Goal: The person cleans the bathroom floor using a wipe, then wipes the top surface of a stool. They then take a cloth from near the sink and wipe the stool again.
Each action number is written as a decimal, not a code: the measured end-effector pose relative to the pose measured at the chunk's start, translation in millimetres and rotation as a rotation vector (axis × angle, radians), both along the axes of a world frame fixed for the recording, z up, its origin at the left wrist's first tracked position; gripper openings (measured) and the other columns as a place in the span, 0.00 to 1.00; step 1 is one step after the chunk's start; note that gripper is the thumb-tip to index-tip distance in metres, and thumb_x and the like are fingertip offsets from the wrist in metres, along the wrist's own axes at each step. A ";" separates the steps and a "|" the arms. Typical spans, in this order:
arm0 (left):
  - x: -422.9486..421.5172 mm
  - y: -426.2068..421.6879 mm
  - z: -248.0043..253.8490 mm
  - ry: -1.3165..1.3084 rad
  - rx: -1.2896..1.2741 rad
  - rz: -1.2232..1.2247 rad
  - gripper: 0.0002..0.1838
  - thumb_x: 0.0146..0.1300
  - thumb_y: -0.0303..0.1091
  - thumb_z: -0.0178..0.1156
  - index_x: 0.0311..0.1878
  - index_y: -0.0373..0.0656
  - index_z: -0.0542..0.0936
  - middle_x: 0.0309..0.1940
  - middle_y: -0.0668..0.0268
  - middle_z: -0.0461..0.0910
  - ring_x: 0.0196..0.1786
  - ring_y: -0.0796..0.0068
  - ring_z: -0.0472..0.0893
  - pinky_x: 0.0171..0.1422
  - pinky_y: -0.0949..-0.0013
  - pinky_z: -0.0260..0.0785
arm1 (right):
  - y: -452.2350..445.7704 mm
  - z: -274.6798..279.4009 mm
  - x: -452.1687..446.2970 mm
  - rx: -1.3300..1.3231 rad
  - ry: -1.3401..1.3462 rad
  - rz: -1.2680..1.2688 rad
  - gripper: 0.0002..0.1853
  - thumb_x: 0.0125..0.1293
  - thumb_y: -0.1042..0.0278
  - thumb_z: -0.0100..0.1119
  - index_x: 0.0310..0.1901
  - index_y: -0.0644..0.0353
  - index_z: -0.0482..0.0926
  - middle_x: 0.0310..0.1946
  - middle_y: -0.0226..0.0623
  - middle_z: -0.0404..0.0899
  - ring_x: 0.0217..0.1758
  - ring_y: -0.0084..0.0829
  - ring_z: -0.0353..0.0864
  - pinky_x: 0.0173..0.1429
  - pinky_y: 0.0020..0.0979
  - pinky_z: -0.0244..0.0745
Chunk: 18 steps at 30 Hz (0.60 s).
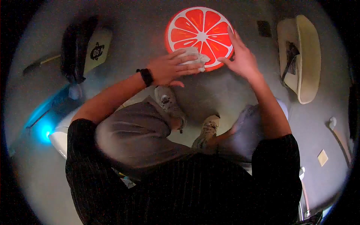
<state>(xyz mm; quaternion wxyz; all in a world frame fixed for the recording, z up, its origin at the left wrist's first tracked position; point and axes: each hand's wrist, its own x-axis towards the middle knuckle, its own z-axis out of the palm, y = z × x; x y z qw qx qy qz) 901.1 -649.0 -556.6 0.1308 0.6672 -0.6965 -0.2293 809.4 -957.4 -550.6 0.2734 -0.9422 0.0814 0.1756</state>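
Observation:
A round red disc printed like a grapefruit slice is in front of me, glowing bright against the grey floor. My left hand, with a dark watch at its wrist, presses a crumpled white cloth against the disc's lower left part. Its fingers stretch across the cloth, with the thumb apart. My right hand rests at the disc's right edge, fingers extended along the rim and thumb touching the lower face. What supports the disc from below is hidden.
A cream curved seat-like piece stands at the right, with a dark strap over it. On the left, a black bag hangs by a pale panel. A blue light shines beside a white object. My shoes are below the disc.

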 end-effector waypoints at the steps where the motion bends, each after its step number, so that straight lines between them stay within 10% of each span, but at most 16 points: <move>1: -1.8 -2.1 -5.3 -0.007 -0.071 0.012 0.53 0.56 0.56 0.69 0.82 0.54 0.55 0.83 0.70 0.53 0.83 0.58 0.53 0.87 0.45 0.44 | -2.8 -0.3 -0.8 0.036 0.023 -0.012 0.62 0.54 0.47 0.77 0.83 0.42 0.43 0.82 0.50 0.51 0.75 0.53 0.69 0.72 0.52 0.72; 14: 25.1 20.2 0.5 -0.161 0.072 -0.073 0.48 0.62 0.63 0.60 0.82 0.59 0.55 0.83 0.73 0.52 0.84 0.58 0.51 0.87 0.42 0.39 | -1.4 -0.1 -3.1 0.026 0.009 -0.041 0.61 0.56 0.50 0.77 0.83 0.36 0.43 0.82 0.45 0.50 0.78 0.49 0.65 0.72 0.48 0.73; 18: 13.3 -0.4 1.9 -0.086 0.003 -0.003 0.53 0.54 0.55 0.71 0.81 0.59 0.57 0.83 0.75 0.53 0.83 0.60 0.53 0.88 0.43 0.41 | -2.4 5.3 -1.2 -0.012 0.008 -0.032 0.60 0.56 0.50 0.76 0.83 0.36 0.43 0.82 0.45 0.51 0.79 0.49 0.64 0.72 0.48 0.72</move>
